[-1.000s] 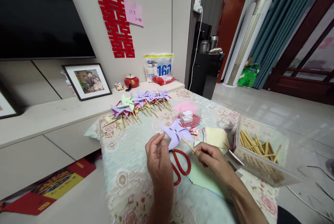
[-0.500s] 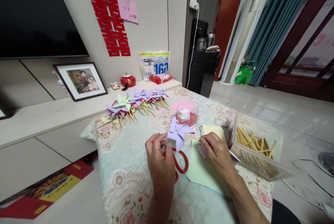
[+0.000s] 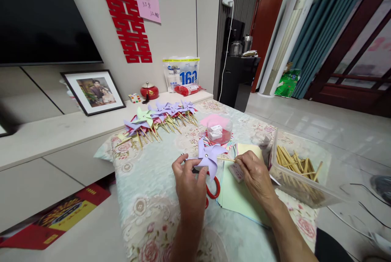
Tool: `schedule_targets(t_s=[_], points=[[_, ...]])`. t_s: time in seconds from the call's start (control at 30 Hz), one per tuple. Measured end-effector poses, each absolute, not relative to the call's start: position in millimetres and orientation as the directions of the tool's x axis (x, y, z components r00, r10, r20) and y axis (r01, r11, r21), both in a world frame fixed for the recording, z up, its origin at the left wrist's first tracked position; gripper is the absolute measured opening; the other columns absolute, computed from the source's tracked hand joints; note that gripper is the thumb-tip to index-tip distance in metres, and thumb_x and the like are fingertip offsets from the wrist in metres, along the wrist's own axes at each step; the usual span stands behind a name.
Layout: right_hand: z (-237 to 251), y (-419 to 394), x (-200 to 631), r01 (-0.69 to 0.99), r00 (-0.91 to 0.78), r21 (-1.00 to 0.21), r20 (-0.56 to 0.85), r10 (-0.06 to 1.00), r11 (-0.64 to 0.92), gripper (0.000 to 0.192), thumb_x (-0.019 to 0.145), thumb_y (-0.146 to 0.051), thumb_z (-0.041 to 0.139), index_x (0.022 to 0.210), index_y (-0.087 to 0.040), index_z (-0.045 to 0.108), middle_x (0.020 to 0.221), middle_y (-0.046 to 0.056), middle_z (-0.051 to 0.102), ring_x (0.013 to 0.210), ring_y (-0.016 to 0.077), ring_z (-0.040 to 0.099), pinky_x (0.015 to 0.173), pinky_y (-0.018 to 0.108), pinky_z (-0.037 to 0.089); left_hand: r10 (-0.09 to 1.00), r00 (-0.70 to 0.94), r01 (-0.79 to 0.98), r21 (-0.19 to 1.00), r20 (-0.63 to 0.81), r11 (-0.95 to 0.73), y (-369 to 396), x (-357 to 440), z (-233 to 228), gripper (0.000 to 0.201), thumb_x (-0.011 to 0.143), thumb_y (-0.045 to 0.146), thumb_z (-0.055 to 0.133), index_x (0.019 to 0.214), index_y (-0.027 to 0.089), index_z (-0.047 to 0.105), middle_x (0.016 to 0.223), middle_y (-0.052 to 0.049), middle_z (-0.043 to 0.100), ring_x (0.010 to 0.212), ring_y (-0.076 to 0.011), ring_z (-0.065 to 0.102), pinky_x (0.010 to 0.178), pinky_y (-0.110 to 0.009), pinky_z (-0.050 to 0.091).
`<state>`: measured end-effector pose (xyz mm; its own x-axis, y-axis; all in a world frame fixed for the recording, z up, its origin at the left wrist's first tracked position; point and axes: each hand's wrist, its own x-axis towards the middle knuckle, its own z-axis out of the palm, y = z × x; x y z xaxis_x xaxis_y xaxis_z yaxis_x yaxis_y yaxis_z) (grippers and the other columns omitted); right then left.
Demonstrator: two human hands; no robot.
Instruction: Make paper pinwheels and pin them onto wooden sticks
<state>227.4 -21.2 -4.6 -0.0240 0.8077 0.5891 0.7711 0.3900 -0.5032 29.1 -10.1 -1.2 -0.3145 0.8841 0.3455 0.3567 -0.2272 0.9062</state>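
The left hand pinches the lilac paper pinwheel by a blade, steadying it, while the right hand grips its thin wooden stick beside it.

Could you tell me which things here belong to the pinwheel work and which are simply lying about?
In use:
purple pinwheel, pinched by left hand
its wooden stick, held by right hand
tub of sticks
paper sheets
red scissors
finished pinwheels

Lying about:
framed photo
red pot
blue-printed bag
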Motion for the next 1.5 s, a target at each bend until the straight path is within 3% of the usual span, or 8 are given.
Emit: schedule_targets(t_s=[0.23, 0.6, 0.83, 1.03, 1.2, 1.37, 1.43, 1.5], points=[[-4.2, -21.3, 227.8, 0.791, -0.030, -0.474, 0.601, 0.798, 0.387, 0.021, 0.100, -0.019, 0.045, 0.085, -0.019, 0.060, 0.079, 0.002, 0.050, 0.072, 0.0171, 0.054, 0.067, 0.028, 0.039, 0.926, -0.290, 0.269, 0.949, 0.243, -0.165, -8.3, 28.1, -5.1, 0.016, 0.073, 0.033, 0.069, 0.081, 0.019, 0.070, 0.122, -0.013, 0.049, 0.092, -0.0240, 0.063, 0.065, -0.036, 0.058], [-3.2, -21.9, 225.3, 0.804, -0.051, -0.450, 0.600, 0.798, 0.390, 0.022, 0.100, -0.020, 0.045, 0.084, -0.019, 0.060, 0.077, 0.002, 0.051, 0.069, 0.0166, 0.055, 0.063, 0.027, 0.040, 0.931, -0.306, 0.203, 0.969, 0.198, -0.139, -5.6, 28.7, -5.4, 0.017, 0.072, 0.035, 0.064, 0.071, 0.019, 0.066, 0.116, -0.014, 0.055, 0.108, -0.0304, 0.060, 0.091, -0.048, 0.052], [-3.2, -22.3, 224.9, 0.803, -0.060, -0.453, 0.586, 0.808, 0.388, 0.024, 0.101, -0.021, 0.042, 0.086, -0.020, 0.061, 0.078, 0.003, 0.053, 0.070, 0.0171, 0.055, 0.064, 0.028, 0.042, 0.958, -0.270, 0.035, 0.995, 0.096, -0.090, -1.2, 26.7, -15.7, 0.027, 0.070, 0.042, 0.067, 0.079, 0.017, 0.066, 0.119, -0.014, 0.056, 0.093, -0.0238, 0.064, 0.084, -0.044, 0.056], [-4.1, -21.3, 223.0, 0.807, -0.047, -0.435, 0.627, 0.778, 0.399, 0.021, 0.101, -0.021, 0.044, 0.086, -0.020, 0.060, 0.079, 0.004, 0.055, 0.073, 0.0184, 0.057, 0.067, 0.030, 0.043, 0.903, -0.386, 0.053, 0.982, 0.190, -0.184, -7.8, 30.5, -0.9, 0.032, 0.075, 0.043, 0.068, 0.091, 0.016, 0.068, 0.120, -0.013, 0.053, 0.085, -0.0194, 0.065, 0.072, -0.034, 0.058], [-2.5, -23.2, 220.7, 0.808, -0.061, -0.443, 0.591, 0.804, 0.387, 0.023, 0.102, -0.020, 0.042, 0.087, -0.019, 0.060, 0.082, 0.005, 0.055, 0.073, 0.0181, 0.057, 0.067, 0.029, 0.044, 0.847, -0.484, 0.108, 0.976, 0.219, -0.191, -11.3, 27.4, 4.8, 0.038, 0.082, 0.042, 0.063, 0.112, 0.018, 0.067, 0.121, -0.012, 0.057, 0.099, -0.0229, 0.063, 0.081, -0.035, 0.056], [-0.4, -23.9, 221.3, 0.800, -0.110, -0.446, 0.547, 0.830, 0.400, 0.027, 0.103, -0.023, 0.042, 0.087, -0.019, 0.062, 0.086, 0.006, 0.057, 0.077, 0.0182, 0.058, 0.067, 0.028, 0.045, 0.835, -0.463, 0.238, 0.950, 0.296, -0.204, -10.0, 22.8, 4.2, 0.032, 0.080, 0.042, 0.062, 0.098, 0.019, 0.073, 0.116, -0.011, 0.060, 0.105, -0.0261, 0.061, 0.089, -0.039, 0.052], [0.3, -24.1, 223.2, 0.789, -0.124, -0.455, 0.541, 0.832, 0.413, 0.027, 0.103, -0.024, 0.041, 0.088, -0.020, 0.063, 0.086, 0.006, 0.057, 0.079, 0.0183, 0.058, 0.068, 0.029, 0.045, 0.868, -0.455, 0.163, 0.976, 0.202, -0.142, -9.6, 22.7, 4.9, 0.033, 0.079, 0.044, 0.064, 0.098, 0.020, 0.073, 0.109, -0.009, 0.063, 0.097, -0.0247, 0.063, 0.082, -0.037, 0.053], [0.3, -24.1, 225.5, 0.771, -0.129, -0.475, 0.535, 0.835, 0.424, 0.027, 0.103, -0.024, 0.042, 0.087, -0.020, 0.064, 0.086, 0.006, 0.057, 0.079, 0.0185, 0.057, 0.069, 0.029, 0.045, 0.894, -0.448, -0.033, 0.999, 0.021, -0.039, -8.9, 22.8, 6.4, 0.039, 0.078, 0.048, 0.066, 0.104, 0.019, 0.071, 0.100, -0.007, 0.066, 0.085, -0.0222, 0.065, 0.072, -0.034, 0.054]])
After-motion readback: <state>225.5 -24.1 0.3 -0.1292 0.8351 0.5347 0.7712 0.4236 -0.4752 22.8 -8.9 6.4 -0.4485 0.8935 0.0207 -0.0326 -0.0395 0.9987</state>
